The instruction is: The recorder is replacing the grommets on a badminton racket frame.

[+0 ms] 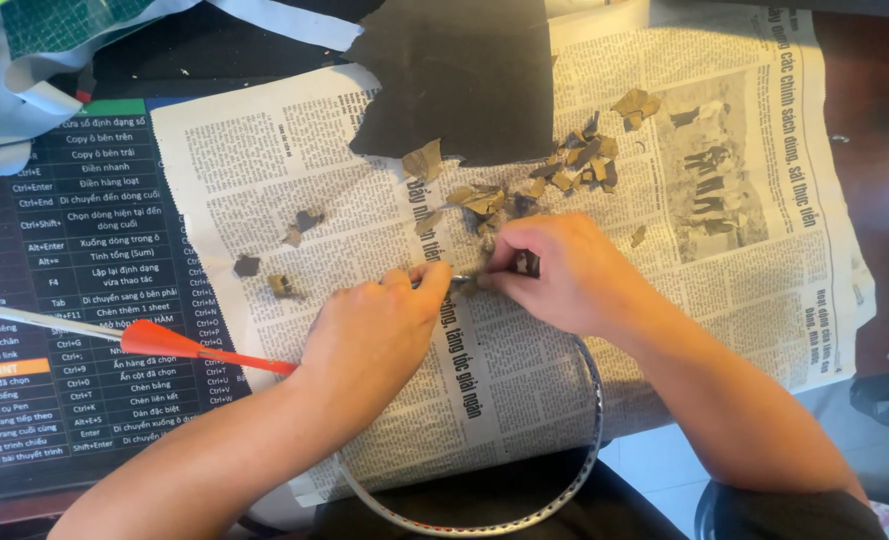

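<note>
- The left hand and the right hand meet over a spread newspaper, fingertips almost touching.
- The left hand pinches the racket frame near its top, where a short metallic stretch shows between the two thumbs; its fingers are curled shut on the rim.
- The right hand is clenched around a small dark tool, blade or scraper, though its exact kind cannot be told.
- The racket lies across the person's lap edge, its hoop curving down below the wrists and its orange-red shaft running out to the left over a dark printed mat.
- Brownish torn scraps lie scattered just beyond the hands, beside a dark sheet.
- Judging by the scraps, the step in hand looks like stripping old tape from the rim, piece by piece.
- The next move would call for a firm hold by the left hand and a shallow, controlled stroke away from its fingers, so the tool does not slip.
</note>
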